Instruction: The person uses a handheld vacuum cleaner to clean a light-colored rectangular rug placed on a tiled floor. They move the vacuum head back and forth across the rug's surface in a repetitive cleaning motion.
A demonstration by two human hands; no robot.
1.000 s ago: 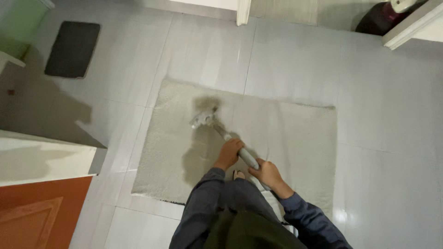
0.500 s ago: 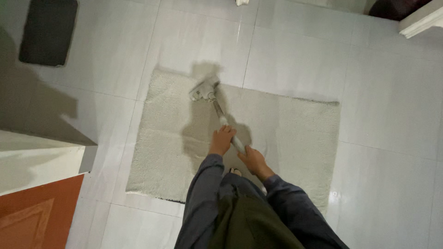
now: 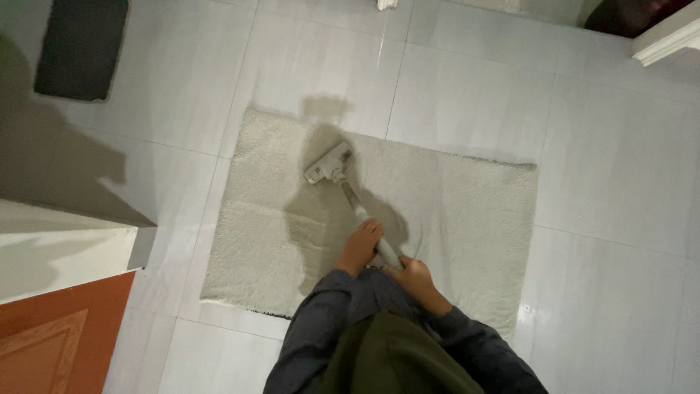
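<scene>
Both hands' grip holds the vacuum wand (image 3: 364,219); its head (image 3: 329,163) lies ahead on the rug (image 3: 467,211).

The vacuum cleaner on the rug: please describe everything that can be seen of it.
The pale grey vacuum cleaner has a flat, wide floor head and a slim tube that looks like metal or plastic. The head lies flat on the cream shaggy rug, near its far edge, turned at an angle. The tube slants back toward the person. The left hand and the right hand both grip its thicker grey handle, fingers wrapped around.
</scene>
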